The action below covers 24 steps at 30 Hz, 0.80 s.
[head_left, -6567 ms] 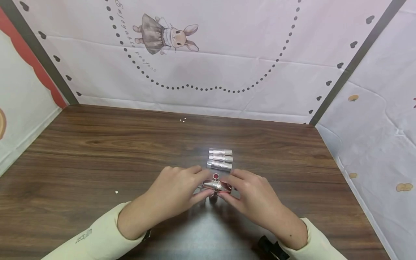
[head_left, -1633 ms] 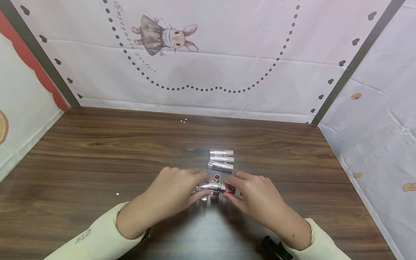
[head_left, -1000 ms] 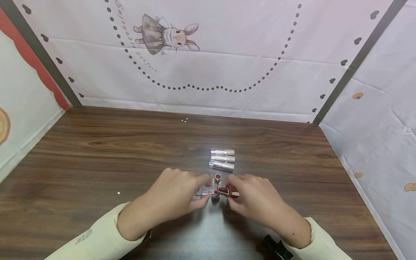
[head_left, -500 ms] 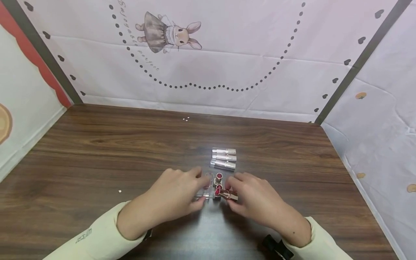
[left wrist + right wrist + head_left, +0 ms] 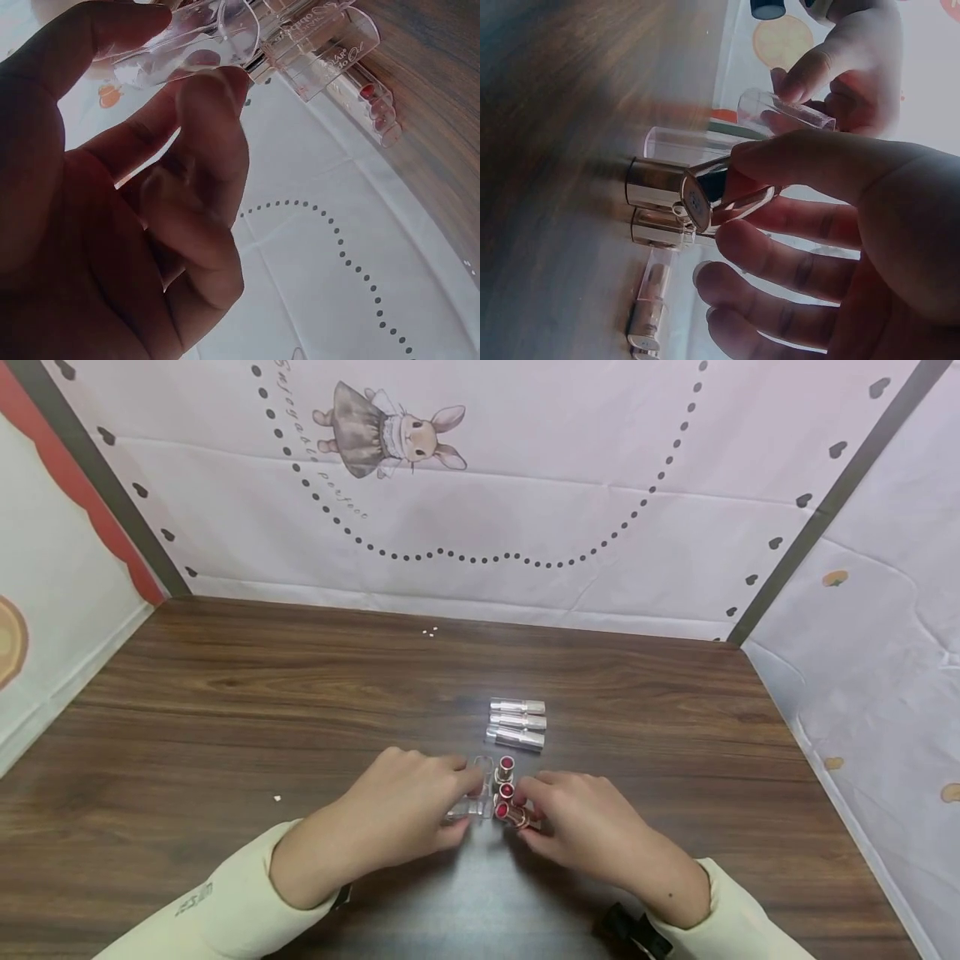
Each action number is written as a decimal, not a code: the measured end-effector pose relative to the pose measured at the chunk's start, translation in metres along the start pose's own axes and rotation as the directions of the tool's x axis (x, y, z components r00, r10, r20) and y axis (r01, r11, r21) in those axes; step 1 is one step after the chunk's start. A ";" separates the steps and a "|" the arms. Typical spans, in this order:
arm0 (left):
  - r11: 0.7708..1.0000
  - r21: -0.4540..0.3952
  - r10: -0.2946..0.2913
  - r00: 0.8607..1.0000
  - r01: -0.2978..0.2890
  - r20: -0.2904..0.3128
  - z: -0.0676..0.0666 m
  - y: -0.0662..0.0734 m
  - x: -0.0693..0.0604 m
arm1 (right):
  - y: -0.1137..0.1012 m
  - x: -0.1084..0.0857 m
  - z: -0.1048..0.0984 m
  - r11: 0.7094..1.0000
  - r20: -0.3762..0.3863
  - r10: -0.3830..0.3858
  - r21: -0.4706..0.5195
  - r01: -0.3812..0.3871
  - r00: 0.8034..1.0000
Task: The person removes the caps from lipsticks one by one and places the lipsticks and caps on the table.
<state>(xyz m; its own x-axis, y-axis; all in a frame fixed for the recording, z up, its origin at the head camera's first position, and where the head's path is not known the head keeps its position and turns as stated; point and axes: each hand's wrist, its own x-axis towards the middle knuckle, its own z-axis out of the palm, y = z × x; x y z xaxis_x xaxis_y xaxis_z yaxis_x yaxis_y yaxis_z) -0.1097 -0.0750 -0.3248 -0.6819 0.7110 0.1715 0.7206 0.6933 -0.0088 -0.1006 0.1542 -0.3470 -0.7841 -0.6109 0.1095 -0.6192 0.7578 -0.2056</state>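
While the left hand [image 5: 397,802] pinches a clear cap [image 5: 463,809] between thumb and fingers, the right hand [image 5: 588,817] grips an uncapped lipstick [image 5: 518,817], thumb against forefinger, other fingers loosely spread. Held lipstick is tilted, red content showing at its open end, just left of the right fingers. Right behind it, two more uncapped lipsticks stand upright on the dark wood counter [image 5: 225,718], one behind the other: middle tube [image 5: 506,791], then far tube [image 5: 506,767], both with red inside. Clear standing cap [image 5: 667,142] sits just beside these. Further back, three silver tubes [image 5: 517,722] with clear ends lie side by side. White bits [image 5: 430,632] near the back edge, then rabbit-print cloth [image 5: 525,468].
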 end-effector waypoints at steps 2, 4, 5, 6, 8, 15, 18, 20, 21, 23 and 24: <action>1.000 -0.007 -0.001 1.000 0.001 0.003 0.000 0.000 0.000 | 0.000 0.000 0.000 1.000 0.011 0.002 0.015 -0.002 1.000; 1.000 -0.010 0.000 1.000 0.000 0.008 0.001 0.000 0.001 | 0.000 0.001 0.001 1.000 0.026 0.004 0.030 -0.005 1.000; 1.000 -0.016 0.000 1.000 0.000 0.012 0.001 0.000 0.001 | -0.001 0.001 0.001 0.999 0.035 0.007 0.034 -0.009 0.999; 1.000 -0.020 0.001 1.000 -0.001 0.015 0.001 0.000 0.001 | -0.001 0.001 0.001 0.999 0.041 0.006 0.040 -0.008 0.999; 1.000 -0.027 0.003 1.000 -0.003 0.020 0.001 0.000 0.001 | -0.001 0.002 0.001 0.999 0.051 0.005 0.049 -0.007 0.999; 0.996 -0.086 0.023 0.999 -0.020 0.042 0.002 0.001 0.001 | -0.002 0.001 0.002 0.997 0.081 -0.004 0.074 -0.002 0.997; 0.994 -0.109 0.032 0.999 -0.028 0.042 0.004 0.001 0.001 | -0.002 0.001 0.003 0.996 0.106 -0.008 0.085 -0.001 0.994; 0.993 -0.118 0.034 0.998 -0.029 0.043 0.005 0.001 0.001 | -0.003 0.001 0.005 0.996 0.115 -0.013 0.085 0.003 0.993; 0.992 -0.120 0.036 0.998 -0.030 0.046 0.005 0.001 0.001 | -0.003 0.001 0.006 0.997 0.116 -0.016 0.083 0.006 0.993; 0.992 -0.119 0.038 0.998 -0.031 0.056 0.006 0.002 0.002 | -0.004 0.001 0.008 0.997 0.112 -0.019 0.080 0.011 0.994; 0.992 -0.120 0.037 0.997 -0.029 0.065 0.007 0.002 0.002 | -0.004 0.001 0.009 0.997 0.110 -0.019 0.080 0.010 0.994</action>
<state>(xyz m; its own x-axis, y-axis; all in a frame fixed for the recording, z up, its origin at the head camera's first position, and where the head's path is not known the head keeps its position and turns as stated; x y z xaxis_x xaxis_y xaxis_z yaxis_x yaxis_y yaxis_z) -0.1107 -0.0713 -0.3313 -0.6612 0.7426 0.1067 0.7502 0.6530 0.1041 -0.0987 0.1486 -0.3545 -0.7628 -0.6466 0.0057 -0.6216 0.7310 -0.2816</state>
